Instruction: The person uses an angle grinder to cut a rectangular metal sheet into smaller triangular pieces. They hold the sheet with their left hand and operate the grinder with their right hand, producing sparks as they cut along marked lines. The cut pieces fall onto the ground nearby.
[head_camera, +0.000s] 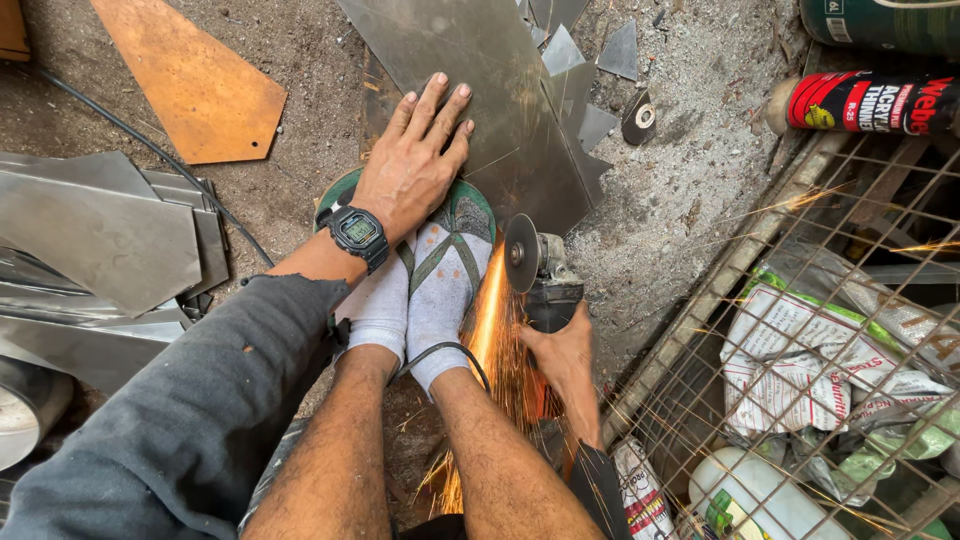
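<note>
My left hand (415, 160) lies flat with fingers spread on a grey metal sheet (470, 60) on the ground. It wears a dark digital watch at the wrist. My right hand (565, 355) grips an angle grinder (540, 275) whose disc meets the sheet's near edge, throwing orange sparks back past my legs. Both my feet, in white socks and green sandals (440, 265), stand on the sheet's near edge beside the disc.
Cut metal offcuts (590, 60) lie past the sheet. A rusty orange plate (190, 80) and bent steel sheets (90, 240) sit left. A wire mesh crate (820, 340) with bags and bottles stands right, with cans (870, 100) above it. A black cable (150, 150) crosses the ground.
</note>
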